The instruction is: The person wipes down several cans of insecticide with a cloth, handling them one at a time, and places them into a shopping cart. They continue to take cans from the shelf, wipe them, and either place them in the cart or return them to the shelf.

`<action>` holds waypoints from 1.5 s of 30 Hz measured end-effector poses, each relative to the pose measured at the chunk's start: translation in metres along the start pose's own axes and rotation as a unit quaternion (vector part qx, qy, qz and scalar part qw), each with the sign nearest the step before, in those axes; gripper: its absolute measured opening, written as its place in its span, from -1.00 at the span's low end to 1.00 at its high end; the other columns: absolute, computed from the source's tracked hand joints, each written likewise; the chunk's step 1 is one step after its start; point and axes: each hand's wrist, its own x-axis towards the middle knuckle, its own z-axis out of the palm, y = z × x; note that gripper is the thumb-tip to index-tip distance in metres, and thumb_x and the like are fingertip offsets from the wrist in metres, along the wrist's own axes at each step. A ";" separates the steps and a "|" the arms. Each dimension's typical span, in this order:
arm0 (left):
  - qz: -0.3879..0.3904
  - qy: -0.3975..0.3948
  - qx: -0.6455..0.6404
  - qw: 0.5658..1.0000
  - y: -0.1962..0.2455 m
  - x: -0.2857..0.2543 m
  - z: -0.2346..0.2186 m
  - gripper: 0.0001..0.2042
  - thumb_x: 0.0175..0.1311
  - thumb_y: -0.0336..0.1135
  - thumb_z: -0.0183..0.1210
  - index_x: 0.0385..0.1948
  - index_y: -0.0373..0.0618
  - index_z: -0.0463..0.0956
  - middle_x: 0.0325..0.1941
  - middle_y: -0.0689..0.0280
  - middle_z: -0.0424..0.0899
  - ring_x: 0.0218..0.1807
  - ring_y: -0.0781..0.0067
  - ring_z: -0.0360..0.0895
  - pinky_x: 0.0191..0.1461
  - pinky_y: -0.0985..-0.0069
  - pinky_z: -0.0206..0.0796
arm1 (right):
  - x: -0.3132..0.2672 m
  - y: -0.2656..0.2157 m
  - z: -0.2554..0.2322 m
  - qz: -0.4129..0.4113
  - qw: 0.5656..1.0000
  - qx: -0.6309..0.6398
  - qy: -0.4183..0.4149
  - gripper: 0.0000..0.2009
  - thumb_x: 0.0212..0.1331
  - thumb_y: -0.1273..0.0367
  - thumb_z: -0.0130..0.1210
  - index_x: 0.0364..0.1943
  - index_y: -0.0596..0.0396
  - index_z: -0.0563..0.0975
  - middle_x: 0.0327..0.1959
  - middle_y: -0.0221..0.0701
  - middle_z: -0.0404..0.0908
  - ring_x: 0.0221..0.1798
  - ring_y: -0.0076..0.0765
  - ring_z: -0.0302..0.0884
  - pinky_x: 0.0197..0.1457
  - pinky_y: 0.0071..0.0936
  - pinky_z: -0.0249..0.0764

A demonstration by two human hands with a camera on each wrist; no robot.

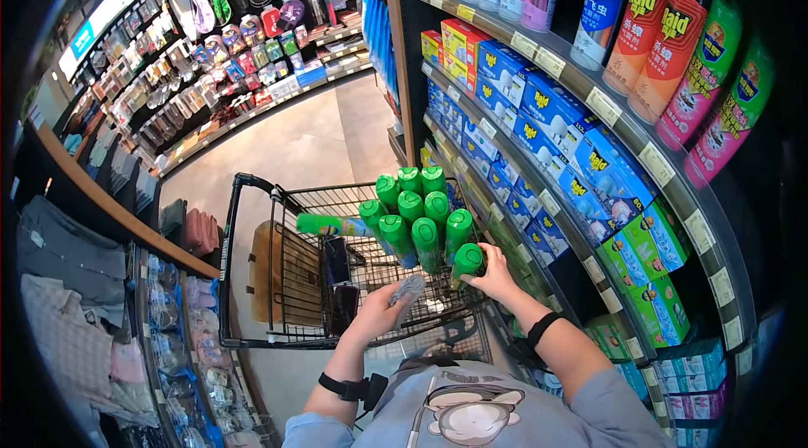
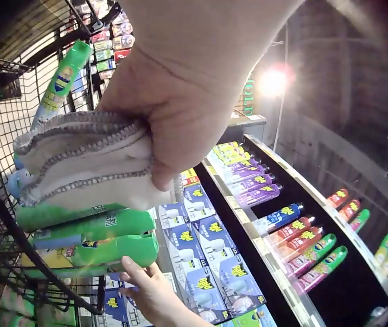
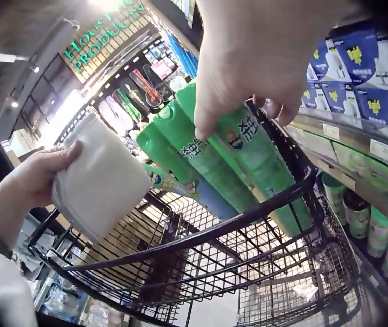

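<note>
Cans of green spray stand upright, caps up, in your wire cart (image 1: 252,263); your right hand (image 1: 495,275) grips the nearest can (image 1: 465,263) while your left hand (image 1: 380,307) clutches a folded cloth (image 1: 407,290).

Shopping cart (image 1: 252,280) stands at centre, directly before the person. Spray cans (image 1: 417,212) stand upright in its basket, at 1 o'clock; one can (image 1: 332,224) lies flat at their 9 o'clock. Shelving with boxes (image 1: 539,120) runs along 3 o'clock. Clothing racks (image 1: 76,280) sit at 9 o'clock.
</note>
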 end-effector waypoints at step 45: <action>0.205 -0.233 -0.489 0.815 0.390 0.036 0.119 -0.67 0.43 -0.26 -0.05 0.10 -0.25 0.33 0.02 0.17 0.55 0.00 0.32 0.54 0.11 0.34 0.39 | -0.288 -0.140 -0.338 -0.108 0.925 -0.092 0.354 -0.47 0.10 0.35 0.25 0.18 0.07 0.36 0.06 -0.27 0.45 0.03 -0.28 0.46 0.10 -0.36 0.43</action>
